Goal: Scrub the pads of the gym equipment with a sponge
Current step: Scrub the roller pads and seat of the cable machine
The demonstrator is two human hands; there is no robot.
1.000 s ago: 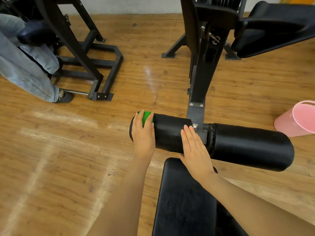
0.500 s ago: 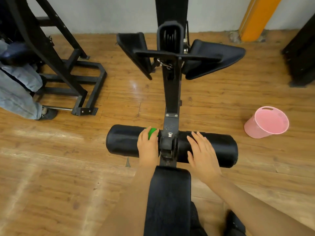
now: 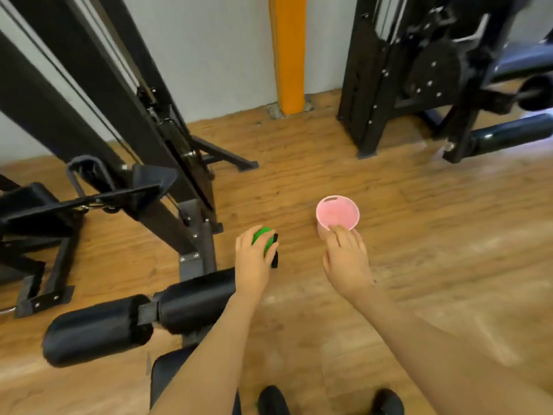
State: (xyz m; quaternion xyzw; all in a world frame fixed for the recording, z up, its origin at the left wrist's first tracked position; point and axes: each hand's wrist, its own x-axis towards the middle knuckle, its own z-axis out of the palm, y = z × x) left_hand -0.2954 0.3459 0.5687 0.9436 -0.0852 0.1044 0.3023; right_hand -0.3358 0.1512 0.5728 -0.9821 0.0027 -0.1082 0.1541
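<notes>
Over the wooden floor (image 3: 419, 235), the left hand (image 3: 253, 262) has its fingers wrapped round a green sponge (image 3: 263, 238), held off past the right end of the black roller pads (image 3: 140, 319) and not touching them. Right hand (image 3: 347, 259) is loose, fingers pretty straight and holding nothing, fingertips at the near rim of a little pink bucket (image 3: 337, 213) standing on the floor. Further back there's an orange post (image 3: 287, 55) against the wall.
</notes>
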